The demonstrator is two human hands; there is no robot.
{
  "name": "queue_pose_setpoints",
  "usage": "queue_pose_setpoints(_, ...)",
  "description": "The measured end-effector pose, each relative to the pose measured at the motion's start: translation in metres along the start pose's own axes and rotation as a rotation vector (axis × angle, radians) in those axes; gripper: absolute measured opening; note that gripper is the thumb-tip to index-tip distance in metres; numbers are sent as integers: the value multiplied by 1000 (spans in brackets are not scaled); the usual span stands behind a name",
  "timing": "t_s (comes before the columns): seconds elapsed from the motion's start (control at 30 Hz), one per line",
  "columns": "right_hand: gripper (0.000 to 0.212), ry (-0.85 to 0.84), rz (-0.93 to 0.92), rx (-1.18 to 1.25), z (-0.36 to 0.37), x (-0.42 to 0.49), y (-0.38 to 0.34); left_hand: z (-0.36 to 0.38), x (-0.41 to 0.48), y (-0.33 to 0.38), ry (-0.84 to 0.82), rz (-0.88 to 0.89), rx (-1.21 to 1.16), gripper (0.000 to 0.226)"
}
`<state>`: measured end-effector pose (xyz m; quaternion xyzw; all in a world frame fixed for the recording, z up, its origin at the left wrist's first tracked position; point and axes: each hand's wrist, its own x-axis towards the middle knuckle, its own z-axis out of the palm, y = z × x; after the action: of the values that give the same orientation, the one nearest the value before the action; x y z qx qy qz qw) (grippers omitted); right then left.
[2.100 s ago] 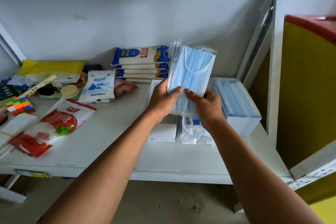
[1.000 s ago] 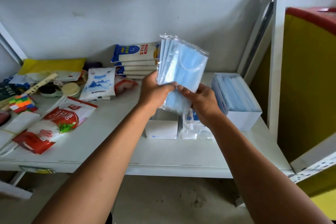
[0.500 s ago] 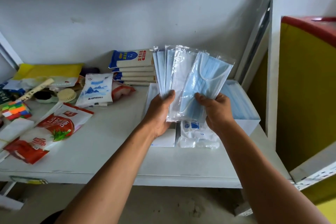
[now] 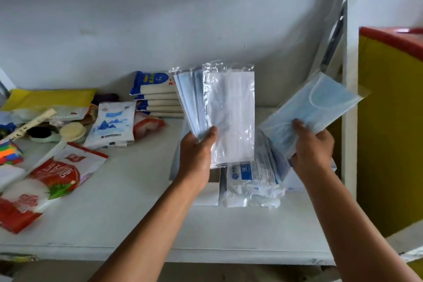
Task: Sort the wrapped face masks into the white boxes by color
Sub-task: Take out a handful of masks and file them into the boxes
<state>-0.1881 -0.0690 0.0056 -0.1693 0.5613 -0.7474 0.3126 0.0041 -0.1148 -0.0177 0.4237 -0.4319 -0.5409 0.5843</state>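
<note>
My left hand [image 4: 198, 155] grips a fanned stack of wrapped masks [image 4: 219, 112] above the shelf; a white mask is in front and several blue ones lie behind it. My right hand [image 4: 312, 151] holds a single wrapped blue mask [image 4: 320, 107], tilted out to the right, apart from the stack. Both sit over the two white boxes. The left white box [image 4: 206, 199] shows only its front wall below my left wrist. The right white box [image 4: 295, 181] is mostly hidden behind my right hand, with blue masks in it.
A crumpled clear bag with blue print [image 4: 251, 183] lies between the boxes. Noodle packs [image 4: 158, 96] are stacked at the back. Snack bags [image 4: 57, 176], a wipes pack [image 4: 112, 126], a brush [image 4: 73, 133] and a colour cube [image 4: 9, 153] crowd the shelf's left. A white post [image 4: 349, 98] stands at right.
My right hand has pulled one blue mask off the stack and carried it to the right. The left hand keeps the rest, with a white mask now showing in front.
</note>
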Motion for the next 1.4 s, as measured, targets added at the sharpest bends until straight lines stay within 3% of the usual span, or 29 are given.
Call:
queue_pose_setpoints(0.1, 6, -176, -42, -156, 12, 2, 2, 6, 5, 3, -119, -37, 3, 41)
queue_pose_setpoints(0.2, 24, -457, 111, -125, 26, -8, 4, 15, 4, 5, -241, -89, 75, 27)
queue_pose_setpoints(0.3, 55, -597, 275, 33, 26, -9, 4, 19, 2, 5, -186, -12, 152, 30)
queue_pose_setpoints(0.37, 69, -583, 213, 127, 24, -8, 6, 17, 0, 4, -77, 106, 186, 30)
queue_pose_setpoints(0.4, 63, -575, 133, 103, 24, -9, 9, 16, -1, 3, -41, 154, 213, 25)
queue_pose_setpoints(0.5, 19, -472, -127, -96, 22, -14, 15, 15, -3, 5, -47, 183, 221, 18)
queue_pose_setpoints(0.53, 14, -448, -145, -93, 21, -16, 16, 16, -4, 6, -62, 147, 202, 24)
queue_pose_setpoints(0.63, 11, -445, -54, 5, 20, -15, 13, 16, -4, 9, -113, -28, 161, 57)
queue_pose_setpoints(0.73, 5, -397, 67, 71, 21, -16, 7, 13, -5, 12, -107, -28, 169, 60)
queue_pose_setpoints(0.87, 9, -444, 77, 21, 23, -26, 2, 11, -9, 14, -76, 6, 170, 70)
queue_pose_setpoints(1.03, 10, -368, 125, 58, 23, -29, 2, 10, -8, 15, -72, -48, 56, 46)
queue_pose_setpoints(1.07, 11, -348, 149, 91, 22, -27, 1, 9, -9, 17, -63, 0, 86, 34)
queue_pose_setpoints(1.23, 10, -459, 194, 75, 20, -30, 1, 3, -13, 15, -133, 246, 177, 22)
queue_pose_setpoints(1.33, 12, -458, 178, 66, 22, -33, 1, 6, -17, 20, -144, 254, 126, 9)
queue_pose_setpoints(1.4, 11, -452, 149, 44, 23, -35, 1, 9, -19, 24, -126, 197, 60, 42)
